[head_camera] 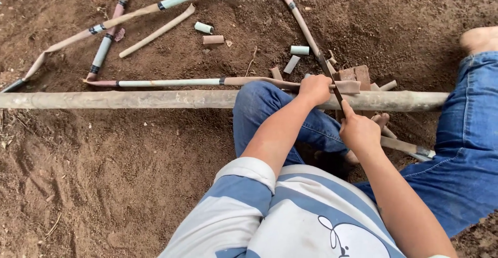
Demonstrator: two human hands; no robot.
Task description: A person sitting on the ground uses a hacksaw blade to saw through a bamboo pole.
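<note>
Two hands work at the long pole (155,99) lying across the dirt. The left hand (314,89) has its fingers closed on the pole. The right hand (359,131) grips the blade (332,80). Cut slowly, keeping the pole still.

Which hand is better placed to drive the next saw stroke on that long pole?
Right. The right hand grips the saw handle, blade across the long pole. The left hand is pressed on the pole, steadying it.

No packages, labels, signs or screens in view
</note>
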